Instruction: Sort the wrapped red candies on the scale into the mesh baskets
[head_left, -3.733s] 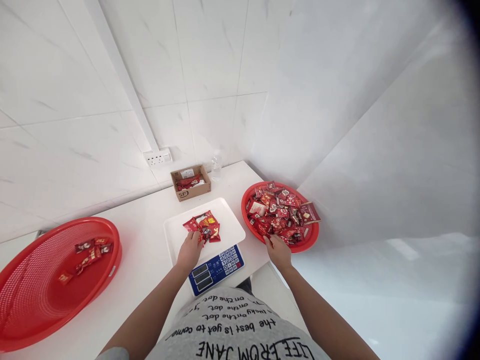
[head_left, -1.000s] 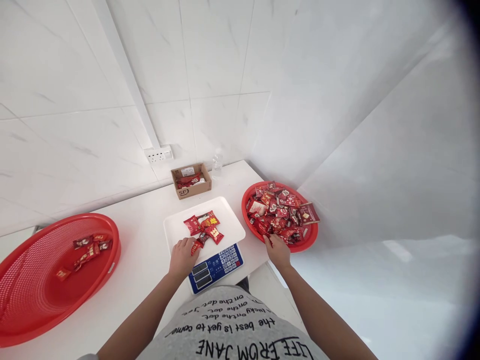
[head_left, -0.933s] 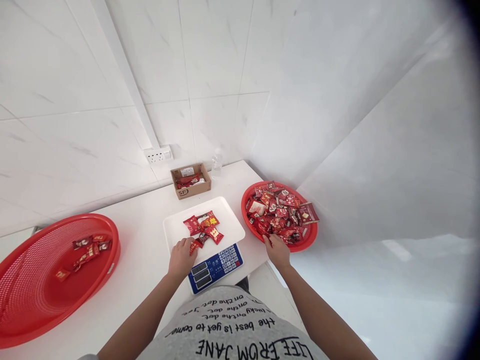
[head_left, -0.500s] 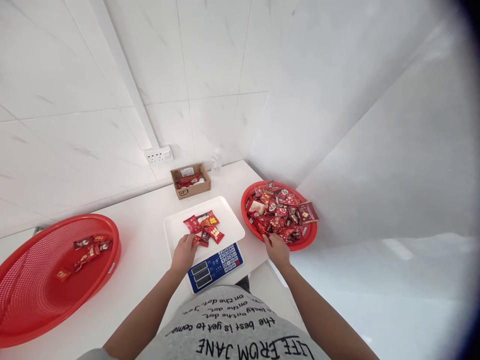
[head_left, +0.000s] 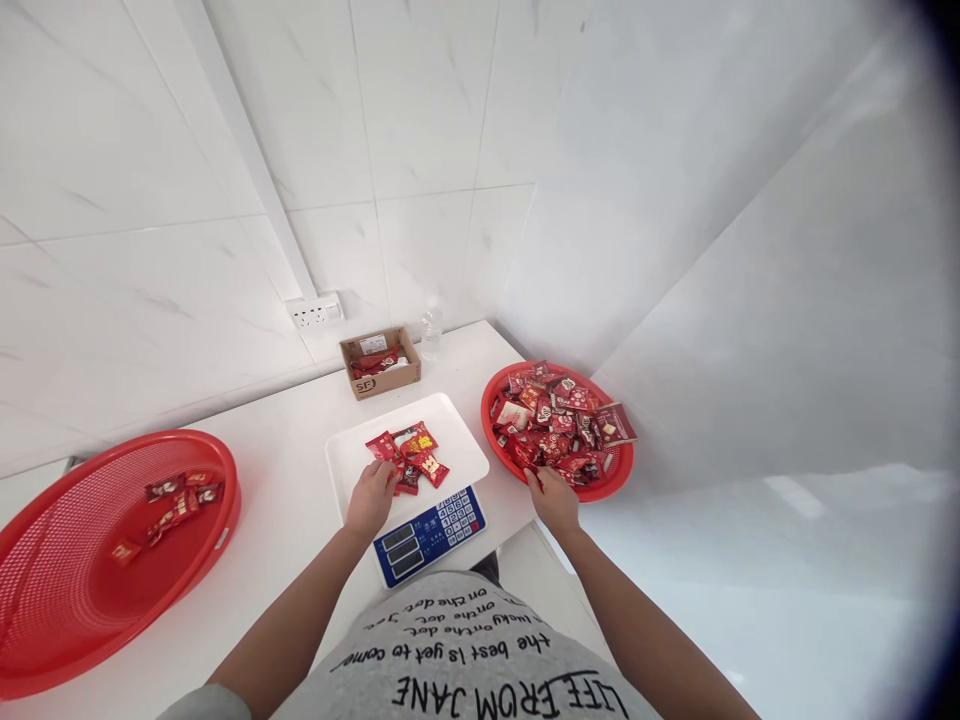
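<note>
My left hand [head_left: 373,498] is over the near-left part of the white weighing tray [head_left: 346,450]. Its bent fingers are closed at a small red candy packet, mostly covered by the fingertips. Right beside them lie several red wrapped candies [head_left: 415,440] in a loose cluster on the tray. The blue keypad panel of the scale [head_left: 431,535] shows below the tray. At the right, my right hand [head_left: 553,497] is closed on the near rim of a red plastic basket [head_left: 622,478], thumb and fingers at the edge. That basket is heaped with red packets [head_left: 551,415].
A larger red mesh basket [head_left: 67,550] with several red packets [head_left: 176,510] stands at the left. Behind the scale are a small cardboard box [head_left: 388,380] holding red packets and a clear plastic bottle [head_left: 431,333]. A wall socket [head_left: 315,312] is above the white table [head_left: 289,440].
My left hand has shifted slightly up and inward on the tray, covering more of the packet at its fingertips. My right hand stays at the basket rim.
</note>
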